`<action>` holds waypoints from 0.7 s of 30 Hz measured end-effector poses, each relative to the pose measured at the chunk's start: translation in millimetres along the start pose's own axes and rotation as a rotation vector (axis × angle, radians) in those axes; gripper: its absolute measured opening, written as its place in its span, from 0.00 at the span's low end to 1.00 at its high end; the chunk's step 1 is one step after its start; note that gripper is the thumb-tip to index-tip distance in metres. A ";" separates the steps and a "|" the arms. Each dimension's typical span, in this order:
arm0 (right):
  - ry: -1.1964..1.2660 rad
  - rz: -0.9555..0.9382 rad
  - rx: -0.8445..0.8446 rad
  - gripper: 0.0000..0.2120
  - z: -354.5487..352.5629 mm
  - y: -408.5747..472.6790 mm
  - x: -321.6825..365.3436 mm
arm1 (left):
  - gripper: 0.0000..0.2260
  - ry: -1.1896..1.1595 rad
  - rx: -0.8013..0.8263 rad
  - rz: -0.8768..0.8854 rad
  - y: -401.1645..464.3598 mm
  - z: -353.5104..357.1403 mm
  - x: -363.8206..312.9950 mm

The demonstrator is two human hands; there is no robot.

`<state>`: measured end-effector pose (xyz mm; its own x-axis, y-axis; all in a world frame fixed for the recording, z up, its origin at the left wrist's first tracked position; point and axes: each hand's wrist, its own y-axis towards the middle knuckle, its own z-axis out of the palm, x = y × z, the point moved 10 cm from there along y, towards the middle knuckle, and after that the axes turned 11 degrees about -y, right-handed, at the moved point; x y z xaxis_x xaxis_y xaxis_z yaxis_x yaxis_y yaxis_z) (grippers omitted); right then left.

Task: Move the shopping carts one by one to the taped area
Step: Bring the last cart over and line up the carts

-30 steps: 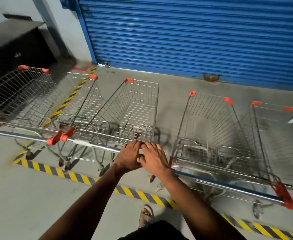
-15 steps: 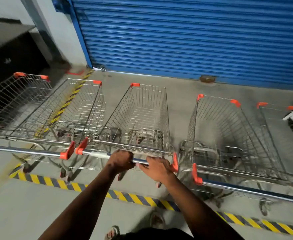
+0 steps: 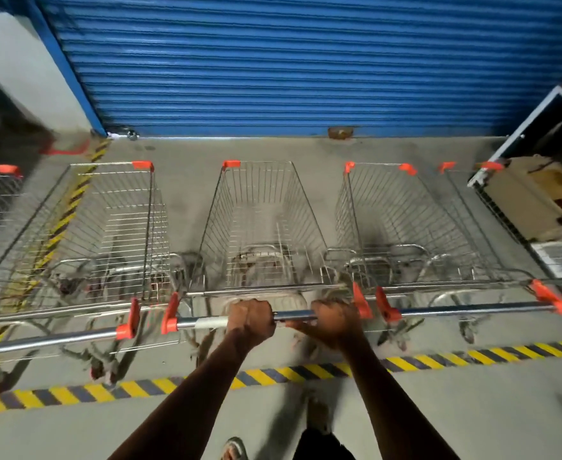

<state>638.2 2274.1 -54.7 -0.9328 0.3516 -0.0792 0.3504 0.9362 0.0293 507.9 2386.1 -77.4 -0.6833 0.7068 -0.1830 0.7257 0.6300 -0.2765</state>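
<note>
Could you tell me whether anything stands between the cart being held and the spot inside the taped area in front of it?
Nothing visible does. Both hands, left hand and right hand, grip the middle cart, already beyond the striped tape. Bare floor lies ahead up to the blue shutter; neighbouring carts stand close on either side.

Left hand (image 3: pixel 251 318) fisted, right hand (image 3: pixel 334 323) curled, both forearms extended forward

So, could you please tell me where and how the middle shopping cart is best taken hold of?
Grip the middle shopping cart by its handle bar, from behind, on the near side away from the blue shutter. The bar runs level across the cart's rear between orange end caps, so the left hand and right hand can wrap over it, apart.
</note>
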 end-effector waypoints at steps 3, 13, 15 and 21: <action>0.028 -0.008 -0.040 0.33 -3.3 -7.6 -13.9 | 0.15 -0.010 -0.022 0.011 2.4 6.3 -21.8; -0.077 0.007 0.210 0.49 10.8 -5.0 -30.3 | 0.13 -0.035 -0.072 -0.043 1.3 12.7 -34.1; -0.059 0.022 0.212 0.48 10.2 -6.6 -33.6 | 0.13 -0.036 -0.081 -0.042 1.8 14.9 -34.8; -0.040 0.012 0.166 0.44 6.7 -11.2 -32.9 | 0.13 -0.054 -0.065 -0.061 1.2 18.8 -31.1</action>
<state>665.5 2252.1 -59.1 -0.9255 0.3593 -0.1197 0.3737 0.9179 -0.1338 528.5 2358.8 -89.7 -0.7281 0.6497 -0.2185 0.6855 0.6919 -0.2267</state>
